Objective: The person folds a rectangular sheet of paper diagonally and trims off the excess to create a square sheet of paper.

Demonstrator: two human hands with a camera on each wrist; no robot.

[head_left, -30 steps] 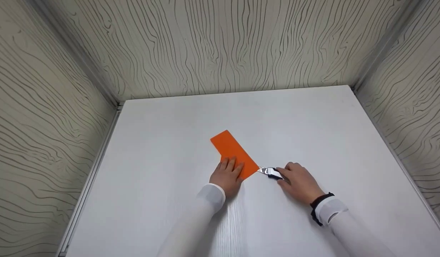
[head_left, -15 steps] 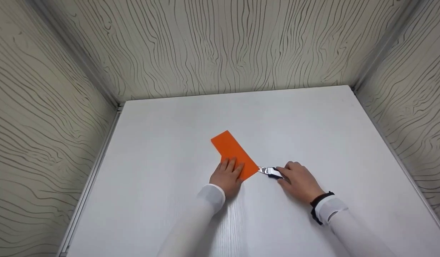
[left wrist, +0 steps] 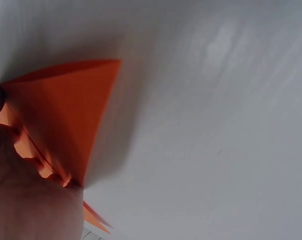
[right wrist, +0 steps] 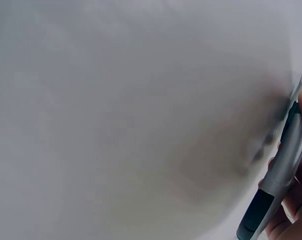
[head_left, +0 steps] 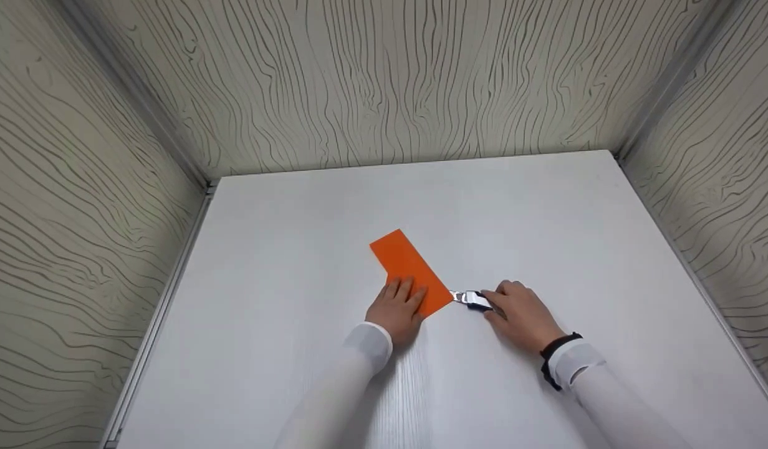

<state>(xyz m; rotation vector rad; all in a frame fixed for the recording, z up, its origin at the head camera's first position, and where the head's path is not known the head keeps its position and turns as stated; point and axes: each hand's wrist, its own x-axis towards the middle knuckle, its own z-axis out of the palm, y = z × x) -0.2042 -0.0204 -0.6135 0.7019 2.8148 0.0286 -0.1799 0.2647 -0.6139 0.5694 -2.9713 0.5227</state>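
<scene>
A folded orange paper [head_left: 415, 268] lies aslant in the middle of the white table in the head view. My left hand [head_left: 396, 312] rests on its near-left part, fingers spread. In the left wrist view the paper [left wrist: 70, 105] has a raised triangular flap, with my left hand [left wrist: 30, 200] beside it. My right hand [head_left: 524, 315] grips a utility knife [head_left: 477, 300], blade toward the paper's right corner. The blade meets the paper's edge; how far it goes in is hidden. The right wrist view has the knife's grey handle [right wrist: 286, 155] in my right hand [right wrist: 296, 195].
The white tabletop [head_left: 284, 237] spreads around both hands. Wood-grain patterned panels stand at the back [head_left: 384, 81], at the left [head_left: 78, 249] and at the right [head_left: 727, 174].
The orange paper has turned and shifted very slightly. The knife blade sits marginally farther left and up along its right edge. Both hands are nearly still, with the same hold.
</scene>
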